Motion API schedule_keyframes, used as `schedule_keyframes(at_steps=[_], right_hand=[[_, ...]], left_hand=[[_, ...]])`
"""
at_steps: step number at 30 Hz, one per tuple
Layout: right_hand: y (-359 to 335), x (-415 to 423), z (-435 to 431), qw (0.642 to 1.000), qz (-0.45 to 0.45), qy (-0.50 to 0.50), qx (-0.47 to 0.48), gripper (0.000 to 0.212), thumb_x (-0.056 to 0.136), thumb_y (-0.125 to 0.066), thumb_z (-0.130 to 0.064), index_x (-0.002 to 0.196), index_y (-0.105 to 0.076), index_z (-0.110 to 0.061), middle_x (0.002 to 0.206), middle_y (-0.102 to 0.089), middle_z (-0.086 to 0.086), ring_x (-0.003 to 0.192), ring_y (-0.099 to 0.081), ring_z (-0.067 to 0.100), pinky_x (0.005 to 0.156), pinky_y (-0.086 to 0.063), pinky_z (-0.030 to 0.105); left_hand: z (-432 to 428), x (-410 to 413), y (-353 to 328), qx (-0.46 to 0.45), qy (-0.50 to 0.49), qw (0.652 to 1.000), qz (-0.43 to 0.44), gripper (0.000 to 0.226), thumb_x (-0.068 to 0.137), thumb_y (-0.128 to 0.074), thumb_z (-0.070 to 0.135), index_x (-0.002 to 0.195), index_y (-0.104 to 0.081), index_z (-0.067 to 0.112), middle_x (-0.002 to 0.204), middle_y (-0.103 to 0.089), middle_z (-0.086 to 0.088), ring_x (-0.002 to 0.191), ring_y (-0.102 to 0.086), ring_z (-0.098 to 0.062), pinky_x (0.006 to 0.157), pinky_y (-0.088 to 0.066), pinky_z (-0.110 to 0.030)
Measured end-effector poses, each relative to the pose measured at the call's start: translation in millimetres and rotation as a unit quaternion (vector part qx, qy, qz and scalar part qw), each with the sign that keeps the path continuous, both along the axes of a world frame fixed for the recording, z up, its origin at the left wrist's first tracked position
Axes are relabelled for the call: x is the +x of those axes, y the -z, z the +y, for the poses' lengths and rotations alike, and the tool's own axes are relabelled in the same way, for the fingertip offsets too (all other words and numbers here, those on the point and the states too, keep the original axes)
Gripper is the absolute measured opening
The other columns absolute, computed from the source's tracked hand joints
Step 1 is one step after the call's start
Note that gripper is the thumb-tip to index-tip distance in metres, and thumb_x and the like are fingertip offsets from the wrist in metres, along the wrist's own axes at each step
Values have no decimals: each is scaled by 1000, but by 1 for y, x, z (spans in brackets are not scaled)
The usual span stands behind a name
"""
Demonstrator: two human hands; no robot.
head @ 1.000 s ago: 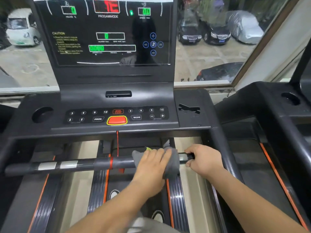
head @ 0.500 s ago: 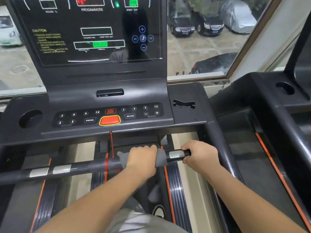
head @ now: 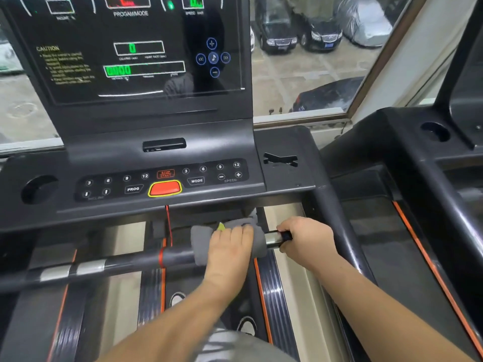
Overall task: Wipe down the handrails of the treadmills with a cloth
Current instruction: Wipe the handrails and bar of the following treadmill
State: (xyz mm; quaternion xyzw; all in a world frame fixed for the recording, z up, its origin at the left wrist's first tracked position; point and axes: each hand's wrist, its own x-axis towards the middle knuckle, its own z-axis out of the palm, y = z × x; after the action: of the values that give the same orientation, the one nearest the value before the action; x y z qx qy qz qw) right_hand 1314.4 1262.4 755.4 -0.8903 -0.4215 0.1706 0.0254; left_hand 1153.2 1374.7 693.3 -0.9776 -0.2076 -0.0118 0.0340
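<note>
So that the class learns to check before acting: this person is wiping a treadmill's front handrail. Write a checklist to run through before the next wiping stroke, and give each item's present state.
1. Cloth wrapped over the handrail: ok.
2. Left hand lying on the cloth: ok.
3. Right hand steadying the handrail: ok, it grips the right end.
4. Red safety cord apart from the cloth: ok, it hangs to the cloth's left.
5. Speed readout at zero: cannot tell, blurred.
6. Silver patch between the hands wiped clean: cannot tell.
</note>
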Motion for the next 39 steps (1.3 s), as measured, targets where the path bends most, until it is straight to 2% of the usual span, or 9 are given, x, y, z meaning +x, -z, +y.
schedule_keyframes(at_steps=[5,10,13,17,24,29,33,37,39], right_hand=[[-2,-1,-20,997,68,-2,33,43,90,-65,-30,132,-60,-36,138,-56,-18,128,-55,15,103,-48,34],[-23,24,-60,991,29,100,84,71,91,-72,-39,153,-41,-26,159,-37,-9,147,-31,13,115,-35,33],[-21,41,-79,970,59,233,25,79,76,-81,-50,135,-41,-15,133,-54,5,124,-54,29,95,-53,44],[-15,48,-91,943,137,302,-10,66,68,-77,-63,113,-56,-21,102,-67,-2,91,-68,23,83,-59,41],[-27,62,-83,954,106,272,-67,49,69,-77,-62,95,-53,-27,83,-61,-9,79,-65,21,69,-48,30],[-28,62,-80,958,95,257,-89,50,72,-73,-65,94,-51,-26,87,-61,-8,89,-68,23,71,-45,29],[-29,59,-83,961,88,247,-83,49,77,-70,-64,100,-53,-24,93,-61,-6,97,-69,24,71,-44,29],[-29,59,-82,962,88,248,-73,47,78,-71,-63,94,-48,-25,91,-60,-6,96,-69,24,71,-44,28],[-28,59,-81,962,88,247,-70,47,79,-70,-64,94,-49,-25,94,-62,-6,93,-68,23,70,-45,29]], left_hand=[[34,-23,-8,-50,97,993,-41,88,56,-85,23,139,-58,11,116,-71,-4,91,-70,-27,79,-59,-39],[38,-40,-9,-60,112,991,-36,88,59,-88,22,141,-59,8,136,-66,-8,118,-67,-27,103,-54,-47],[5,1,-10,-28,84,994,58,95,66,-79,32,149,-43,3,127,-63,-12,103,-63,-32,92,-53,-47],[-51,82,-16,-20,63,996,68,83,84,-65,25,153,-24,4,126,-53,-10,105,-56,-31,89,-45,-45],[-61,118,-14,2,78,993,89,63,78,-78,27,130,-49,7,102,-58,-7,86,-62,-27,69,-48,-39],[-14,143,-27,-287,127,930,192,64,89,-61,68,123,-46,16,110,-64,-4,98,-65,-28,81,-52,-39],[-1,157,-46,-484,58,838,245,54,87,-75,55,123,-57,20,116,-67,1,107,-65,-16,95,-52,-30],[-57,137,-24,-175,43,972,149,74,78,-79,39,136,-41,11,122,-59,-10,109,-62,-33,92,-49,-44],[-95,119,-8,-103,39,981,162,98,73,-78,26,153,-27,2,138,-50,-23,124,-53,-44,108,-42,-55]])
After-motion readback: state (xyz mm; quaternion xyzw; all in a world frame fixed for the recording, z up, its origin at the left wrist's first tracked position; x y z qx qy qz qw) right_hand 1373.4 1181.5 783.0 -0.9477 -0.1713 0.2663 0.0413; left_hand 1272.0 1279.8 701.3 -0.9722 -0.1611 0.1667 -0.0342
